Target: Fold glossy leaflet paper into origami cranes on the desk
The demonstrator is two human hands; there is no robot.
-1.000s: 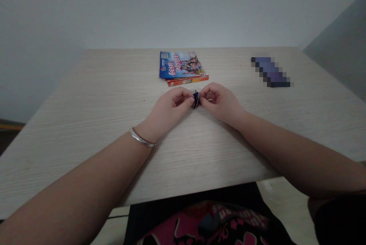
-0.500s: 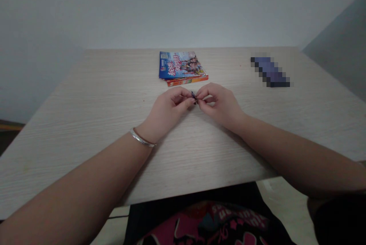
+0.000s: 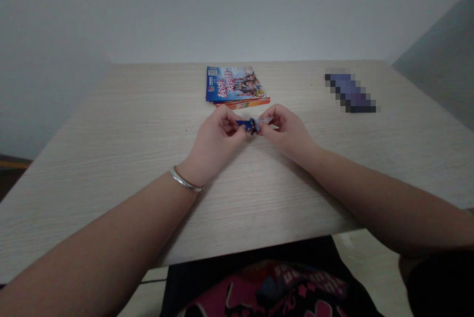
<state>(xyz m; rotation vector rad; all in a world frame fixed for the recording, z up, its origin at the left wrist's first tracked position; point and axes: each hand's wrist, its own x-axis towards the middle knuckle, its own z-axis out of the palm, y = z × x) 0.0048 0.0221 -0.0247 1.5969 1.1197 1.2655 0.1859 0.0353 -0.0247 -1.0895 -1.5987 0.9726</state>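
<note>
Between my hands is a small folded paper strip, blue on its left part, pale on its right, with a dark bunched fold in the middle. My left hand, with a silver bangle at the wrist, pinches the blue end between thumb and fingers. The pale end is pinched by my right hand. Just beyond the hands lies a stack of printed leaflets, its top sheet blue with red and white lettering. My fingers partly cover both ends of the strip.
A pale wood-grain table carries everything. At the far right lies a blurred dark blue rectangular object. A white wall rises behind the table's back edge.
My hands have moved slightly apart. More of the paper strip shows between them now, with its blue and pale ends visible. The leaflet stack has stayed put.
</note>
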